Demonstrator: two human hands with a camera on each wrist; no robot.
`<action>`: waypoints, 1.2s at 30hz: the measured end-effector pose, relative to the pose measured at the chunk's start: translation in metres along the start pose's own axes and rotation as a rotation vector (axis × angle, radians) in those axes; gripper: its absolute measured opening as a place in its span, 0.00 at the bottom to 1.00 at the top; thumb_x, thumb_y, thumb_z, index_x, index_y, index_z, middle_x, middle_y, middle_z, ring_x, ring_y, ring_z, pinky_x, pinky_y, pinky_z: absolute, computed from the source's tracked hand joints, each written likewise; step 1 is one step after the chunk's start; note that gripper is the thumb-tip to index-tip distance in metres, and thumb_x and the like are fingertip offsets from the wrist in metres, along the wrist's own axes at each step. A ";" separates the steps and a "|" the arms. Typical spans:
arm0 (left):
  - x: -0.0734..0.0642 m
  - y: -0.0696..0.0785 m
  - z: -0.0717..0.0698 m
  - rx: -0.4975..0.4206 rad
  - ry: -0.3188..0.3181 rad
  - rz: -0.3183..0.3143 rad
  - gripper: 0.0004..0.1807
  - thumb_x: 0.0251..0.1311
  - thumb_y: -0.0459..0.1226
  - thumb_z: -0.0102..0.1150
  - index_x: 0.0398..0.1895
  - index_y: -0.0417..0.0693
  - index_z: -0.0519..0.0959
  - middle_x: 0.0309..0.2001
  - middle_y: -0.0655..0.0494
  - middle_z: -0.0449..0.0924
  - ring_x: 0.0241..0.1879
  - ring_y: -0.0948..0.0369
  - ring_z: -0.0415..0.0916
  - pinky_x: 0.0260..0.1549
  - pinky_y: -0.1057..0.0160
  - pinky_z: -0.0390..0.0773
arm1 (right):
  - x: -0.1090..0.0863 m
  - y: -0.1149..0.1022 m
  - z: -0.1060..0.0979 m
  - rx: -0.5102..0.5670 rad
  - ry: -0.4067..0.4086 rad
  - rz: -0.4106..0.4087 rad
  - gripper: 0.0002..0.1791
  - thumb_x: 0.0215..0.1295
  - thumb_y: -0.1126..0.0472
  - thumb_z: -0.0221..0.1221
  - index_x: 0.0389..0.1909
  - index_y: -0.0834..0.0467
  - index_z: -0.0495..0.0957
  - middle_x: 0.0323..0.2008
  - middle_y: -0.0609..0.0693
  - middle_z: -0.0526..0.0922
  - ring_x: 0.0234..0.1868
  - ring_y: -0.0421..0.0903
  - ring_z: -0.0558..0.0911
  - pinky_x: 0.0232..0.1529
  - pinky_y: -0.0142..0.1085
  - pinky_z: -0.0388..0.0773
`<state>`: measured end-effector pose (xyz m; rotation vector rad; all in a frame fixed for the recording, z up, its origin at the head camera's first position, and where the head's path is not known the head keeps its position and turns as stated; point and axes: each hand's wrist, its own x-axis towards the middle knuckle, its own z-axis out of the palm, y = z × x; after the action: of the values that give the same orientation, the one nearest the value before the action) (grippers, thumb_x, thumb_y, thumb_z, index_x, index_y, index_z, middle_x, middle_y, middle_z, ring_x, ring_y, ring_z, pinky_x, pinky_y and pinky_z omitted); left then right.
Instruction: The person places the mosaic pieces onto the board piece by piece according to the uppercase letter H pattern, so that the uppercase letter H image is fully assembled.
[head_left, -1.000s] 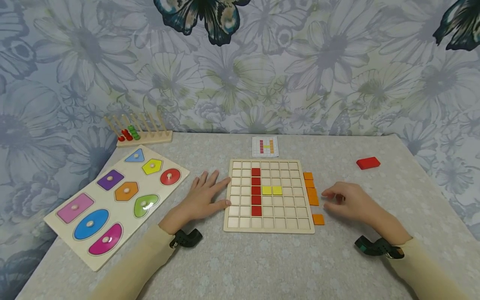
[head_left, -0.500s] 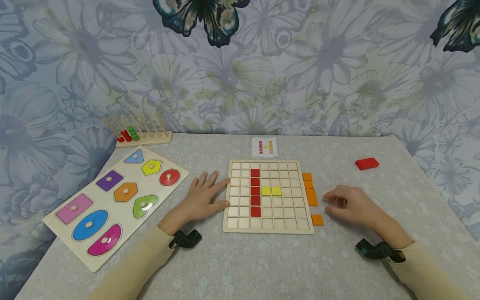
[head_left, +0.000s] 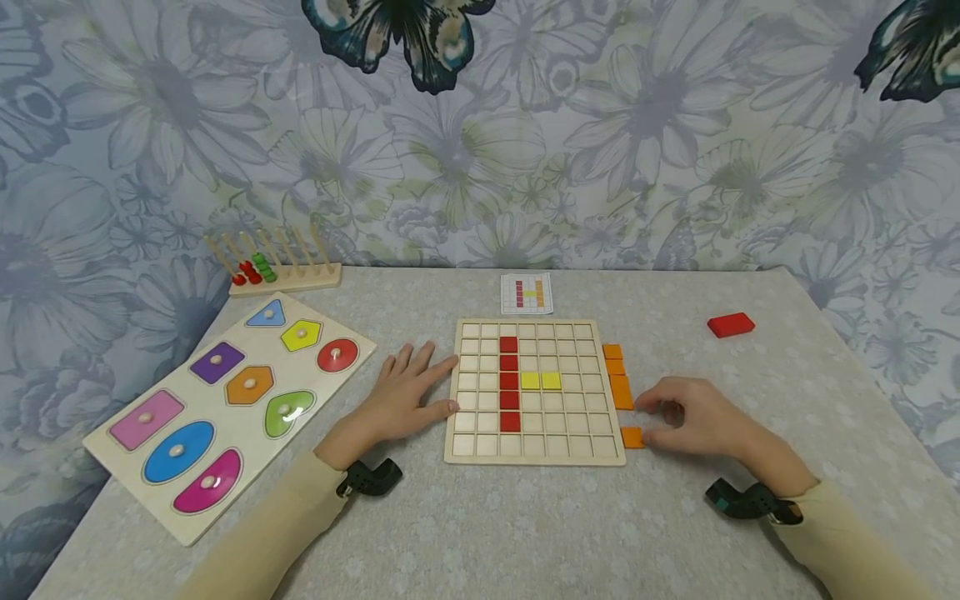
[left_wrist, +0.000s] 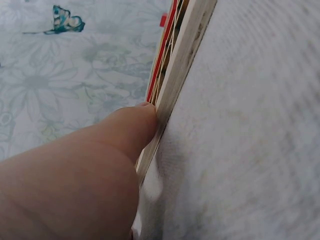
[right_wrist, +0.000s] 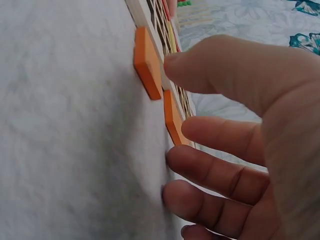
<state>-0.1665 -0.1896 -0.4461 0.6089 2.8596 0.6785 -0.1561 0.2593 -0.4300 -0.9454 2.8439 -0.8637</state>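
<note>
Patterned wall and cloth-covered table: grid board flanked by both hands

Floral covering in grey, blue and green clads the wall (head_left: 622, 167), with two dark butterfly decorations (head_left: 397, 37) at its upper part. A pale, faintly patterned cloth (head_left: 480, 533) covers the table.

The wooden grid board (head_left: 535, 459) lies flat near the middle. Five red tiles (head_left: 509, 381) fill part of its third column from the left; two yellow tiles (head_left: 541, 381) adjoin the middle red one on the right. Orange tiles (head_left: 621, 392) are lined up along the board's right edge, outside it, the nearest one set apart from the others.

The left hand (head_left: 401, 398) is spread and grasps nothing; its thumb and index finger touch the board's left edge. The right hand (head_left: 693, 414) is unclenched, fingers loosely bent, thumb beside the nearest orange tile. Whether the thumb touches that tile cannot be determined; no grasp on it is seen.

Behind the board lies a printed card (head_left: 526, 294) showing red, yellow and orange squares. A red block (head_left: 731, 325) lies at the far right. At left are a knobbed shape puzzle (head_left: 303, 371) and, behind it, a peg rack (head_left: 307, 279) bearing red and green beads.
</note>
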 end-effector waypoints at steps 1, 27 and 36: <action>0.000 0.000 0.000 0.000 0.000 -0.001 0.40 0.68 0.55 0.59 0.80 0.55 0.61 0.81 0.33 0.46 0.79 0.29 0.35 0.72 0.25 0.39 | 0.000 -0.001 0.001 0.006 -0.007 0.007 0.16 0.48 0.59 0.76 0.40 0.52 0.87 0.31 0.38 0.81 0.28 0.31 0.72 0.30 0.28 0.73; 0.000 0.000 0.001 0.004 -0.005 -0.011 0.40 0.68 0.56 0.59 0.80 0.56 0.61 0.81 0.34 0.46 0.80 0.29 0.35 0.72 0.25 0.39 | 0.003 -0.010 0.014 0.023 -0.057 -0.028 0.13 0.48 0.61 0.77 0.33 0.45 0.86 0.32 0.36 0.77 0.27 0.30 0.69 0.28 0.26 0.70; 0.000 0.001 0.000 -0.003 -0.009 -0.010 0.41 0.68 0.56 0.59 0.80 0.56 0.60 0.81 0.34 0.46 0.80 0.29 0.35 0.72 0.25 0.39 | 0.003 -0.012 0.013 0.015 -0.056 -0.027 0.12 0.49 0.61 0.77 0.33 0.46 0.86 0.31 0.37 0.77 0.28 0.30 0.69 0.28 0.26 0.70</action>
<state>-0.1662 -0.1894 -0.4454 0.5956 2.8506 0.6768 -0.1498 0.2431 -0.4343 -0.9916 2.7798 -0.8461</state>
